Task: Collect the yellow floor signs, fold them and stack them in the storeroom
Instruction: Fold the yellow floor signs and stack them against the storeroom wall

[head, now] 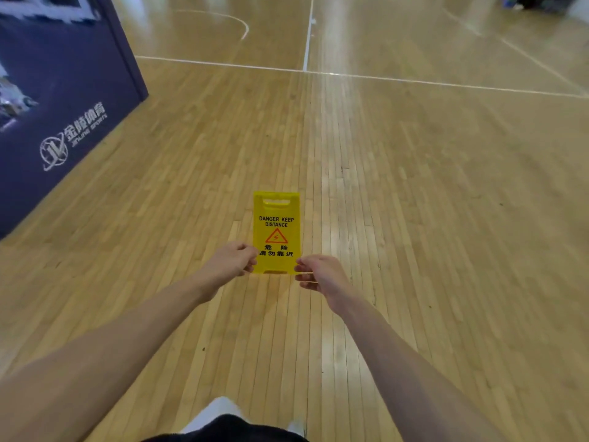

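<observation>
A yellow floor sign with a red warning triangle and black lettering stands on the wooden court floor in the middle of the view, its handle slot at the top. My left hand reaches to the sign's lower left edge with curled fingers that touch or pinch it. My right hand is at the lower right corner, fingers curled beside the edge. Whether either hand truly grips the sign is not clear.
A dark blue padded board with a white logo stands at the left. White court lines run across the floor ahead. My white shoes show at the bottom edge.
</observation>
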### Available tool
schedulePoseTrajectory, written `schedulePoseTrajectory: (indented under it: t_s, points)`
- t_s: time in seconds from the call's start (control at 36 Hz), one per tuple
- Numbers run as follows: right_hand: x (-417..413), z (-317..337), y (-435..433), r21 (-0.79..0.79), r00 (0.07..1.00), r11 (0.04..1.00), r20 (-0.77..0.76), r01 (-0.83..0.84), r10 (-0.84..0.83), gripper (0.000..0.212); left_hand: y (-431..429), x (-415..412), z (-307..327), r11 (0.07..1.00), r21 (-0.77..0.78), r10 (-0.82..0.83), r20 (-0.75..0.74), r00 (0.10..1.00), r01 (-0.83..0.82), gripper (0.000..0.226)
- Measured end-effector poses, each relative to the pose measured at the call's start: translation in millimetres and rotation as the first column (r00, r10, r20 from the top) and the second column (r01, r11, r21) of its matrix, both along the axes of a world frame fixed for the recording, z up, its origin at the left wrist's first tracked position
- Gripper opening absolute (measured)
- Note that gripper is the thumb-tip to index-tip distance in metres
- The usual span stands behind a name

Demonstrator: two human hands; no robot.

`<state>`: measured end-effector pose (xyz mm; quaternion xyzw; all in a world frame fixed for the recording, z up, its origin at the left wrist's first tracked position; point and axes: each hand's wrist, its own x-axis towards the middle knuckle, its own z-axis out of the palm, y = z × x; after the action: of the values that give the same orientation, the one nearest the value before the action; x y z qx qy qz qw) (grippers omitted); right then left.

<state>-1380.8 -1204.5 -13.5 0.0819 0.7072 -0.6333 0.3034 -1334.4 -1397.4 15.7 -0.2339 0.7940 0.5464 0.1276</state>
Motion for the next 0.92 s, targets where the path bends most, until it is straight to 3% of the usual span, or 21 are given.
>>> schedulePoseTrajectory:
  t_s: [0.47, 0.69, 0.92]
  points:
    - [-223.5, -69.7, -130.9, 0.218, 0.987, 0.970, 0.137, -0.107, 0.079, 0.025, -144.7, -239.2, -75.7, 0.981, 0.131, 0.128, 0.104, 0.986, -0.142, 0.023]
    - [-306.4, -84.2, -188.8, 0.294, 0.969, 0.947, 0.241, -0.130, 0.058, 0.024, -202.8, -324.6, -106.9, 0.979, 0.168, 0.076, 0.225, 0.971, -0.116, 0.024]
    - [-357.3, -116.3, -194.4, 0.421, 0.957, 0.892, 0.289, -0.165, 0.040, 0.016, -215.9, -373.2, -147.5, 0.982, 0.174, 0.015, 0.344, 0.939, -0.079, 0.020]
